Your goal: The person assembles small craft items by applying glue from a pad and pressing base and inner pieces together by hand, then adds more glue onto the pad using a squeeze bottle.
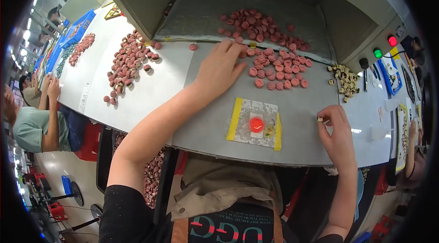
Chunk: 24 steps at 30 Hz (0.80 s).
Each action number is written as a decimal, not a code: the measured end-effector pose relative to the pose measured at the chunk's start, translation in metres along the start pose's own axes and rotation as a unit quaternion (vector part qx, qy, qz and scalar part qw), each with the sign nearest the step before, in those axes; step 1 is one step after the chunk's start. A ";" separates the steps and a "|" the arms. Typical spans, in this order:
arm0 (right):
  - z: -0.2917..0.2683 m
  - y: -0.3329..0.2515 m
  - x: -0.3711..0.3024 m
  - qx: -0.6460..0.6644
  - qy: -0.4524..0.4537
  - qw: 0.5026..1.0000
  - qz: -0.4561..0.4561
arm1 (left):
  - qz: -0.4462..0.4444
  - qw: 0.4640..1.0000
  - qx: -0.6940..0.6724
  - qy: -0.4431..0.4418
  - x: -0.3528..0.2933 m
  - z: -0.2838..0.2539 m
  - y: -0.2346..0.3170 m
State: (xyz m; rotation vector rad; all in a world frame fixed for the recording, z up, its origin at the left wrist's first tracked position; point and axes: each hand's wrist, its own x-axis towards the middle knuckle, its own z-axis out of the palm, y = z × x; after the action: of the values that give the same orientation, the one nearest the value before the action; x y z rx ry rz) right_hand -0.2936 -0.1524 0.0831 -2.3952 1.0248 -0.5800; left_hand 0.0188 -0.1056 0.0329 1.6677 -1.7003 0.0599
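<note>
Head view: the left hand [219, 67] is laid open and flat on the grey desk [206, 119], its fingertips touching the near edge of a heap of pink caps [274, 67]; whether a cap is pinched under the fingers cannot be told. The right hand [336, 135] is closed on a small pale piece [320, 118], mostly hidden by thumb and forefinger. A red round part [256, 124] is seated on a yellow-edged plate [254, 124] between the hands. Small beige pieces [344, 79] are piled at the right, blurred.
</note>
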 end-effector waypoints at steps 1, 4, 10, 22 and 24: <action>-0.007 -0.002 -0.003 -0.023 -0.054 0.998 0.009 | 0.001 1.000 -0.006 -0.010 0.003 0.003 -0.004; -0.011 -0.009 -0.005 -0.085 -0.116 0.989 -0.037 | -0.019 0.999 -0.013 -0.046 -0.003 -0.005 -0.002; 0.011 0.002 -0.004 -0.061 -0.036 0.993 -0.094 | -0.011 0.998 -0.009 -0.065 -0.026 -0.021 0.006; 0.015 -0.008 -0.009 -0.062 -0.036 0.997 -0.026 | -0.378 0.652 -0.656 -0.047 -0.095 -0.049 0.085; 0.016 -0.015 -0.004 -0.050 -0.059 0.997 -0.021 | -0.378 0.615 -0.691 -0.038 -0.100 -0.038 0.091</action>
State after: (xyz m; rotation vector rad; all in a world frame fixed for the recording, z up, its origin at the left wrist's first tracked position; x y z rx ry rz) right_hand -0.2793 -0.1366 0.0781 -2.5112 0.9764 -0.4040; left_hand -0.0554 0.0126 0.0492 0.8939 -0.4339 -1.3768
